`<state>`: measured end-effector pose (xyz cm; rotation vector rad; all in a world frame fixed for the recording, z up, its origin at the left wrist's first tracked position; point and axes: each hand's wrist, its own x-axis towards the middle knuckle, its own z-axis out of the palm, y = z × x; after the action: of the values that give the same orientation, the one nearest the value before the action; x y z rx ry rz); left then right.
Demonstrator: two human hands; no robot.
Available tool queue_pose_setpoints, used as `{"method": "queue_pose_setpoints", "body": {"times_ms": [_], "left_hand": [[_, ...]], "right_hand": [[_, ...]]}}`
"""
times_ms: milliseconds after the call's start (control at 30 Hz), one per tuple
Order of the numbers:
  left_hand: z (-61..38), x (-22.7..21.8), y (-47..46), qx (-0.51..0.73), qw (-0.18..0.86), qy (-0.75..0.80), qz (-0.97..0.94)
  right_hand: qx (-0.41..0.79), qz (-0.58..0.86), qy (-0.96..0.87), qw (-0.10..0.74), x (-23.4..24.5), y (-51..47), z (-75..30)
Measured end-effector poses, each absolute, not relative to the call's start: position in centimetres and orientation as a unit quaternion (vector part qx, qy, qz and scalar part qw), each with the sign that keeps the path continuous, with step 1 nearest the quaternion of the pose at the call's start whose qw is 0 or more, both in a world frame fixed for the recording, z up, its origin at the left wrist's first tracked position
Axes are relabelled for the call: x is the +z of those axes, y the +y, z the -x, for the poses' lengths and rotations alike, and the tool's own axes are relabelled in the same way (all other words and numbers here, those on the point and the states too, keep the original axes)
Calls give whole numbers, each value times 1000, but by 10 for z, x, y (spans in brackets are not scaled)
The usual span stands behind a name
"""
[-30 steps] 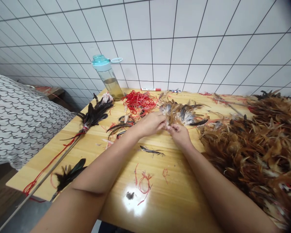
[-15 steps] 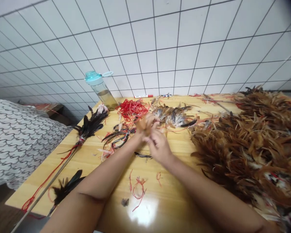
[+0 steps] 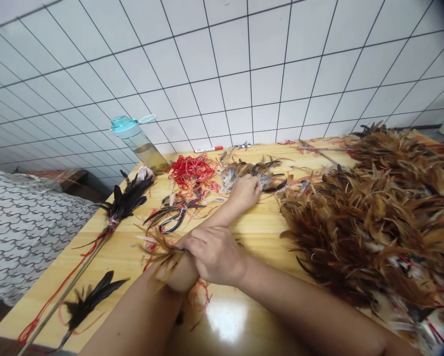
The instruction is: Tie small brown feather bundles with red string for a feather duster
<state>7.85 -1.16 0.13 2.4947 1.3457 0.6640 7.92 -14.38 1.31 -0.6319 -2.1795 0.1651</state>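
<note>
My left hand (image 3: 246, 192) reaches forward to a small pile of grey and brown feathers (image 3: 255, 170) at the back of the wooden table (image 3: 266, 230), its fingers curled onto the pile's edge. My right hand (image 3: 212, 254) crosses over my left forearm and grips a small bunch of brown feathers (image 3: 158, 247) that fans out to the left. Loose red thread (image 3: 199, 291) lies under the crossed arms.
A big heap of brown feathers (image 3: 374, 222) fills the table's right side. At the back are tangled red string (image 3: 190, 170), a teal-capped bottle (image 3: 135, 138) and a red marker (image 3: 209, 149). A stick with black feathers (image 3: 123, 200) and a black feather (image 3: 92, 296) lie left. Patterned cloth (image 3: 22, 232) sits beyond the edge.
Both hands were together at the small pile. My right hand has pulled back toward me with a bunch of brown feathers and crossed over my left forearm, while my left hand reached back to the pile.
</note>
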Motion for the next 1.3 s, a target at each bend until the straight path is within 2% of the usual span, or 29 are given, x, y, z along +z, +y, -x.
{"method": "queue_pose_setpoints", "body": {"times_ms": [167, 300, 400, 500, 767, 933, 1300], "left_hand": [[-47, 13, -4, 344, 335, 451, -752], [-21, 16, -6, 432, 529, 412, -603], [-1, 12, -14, 472, 601, 396, -508], [15, 10, -24, 472, 648, 385, -457], [18, 13, -30, 465, 710, 345, -402], [13, 8, -31, 447, 687, 351, -453], [15, 13, -34, 369, 623, 396, -565]], "right_hand": [[126, 302, -810, 486, 7, -138, -79], [265, 434, -646, 569, -4, -111, -88], [349, 501, -521, 595, -13, -87, -102], [371, 543, -457, 598, -17, -72, -114], [354, 587, -464, 562, -18, -68, -120], [368, 575, -495, 537, -28, -65, -122], [347, 574, -491, 556, -24, -66, -122]]}}
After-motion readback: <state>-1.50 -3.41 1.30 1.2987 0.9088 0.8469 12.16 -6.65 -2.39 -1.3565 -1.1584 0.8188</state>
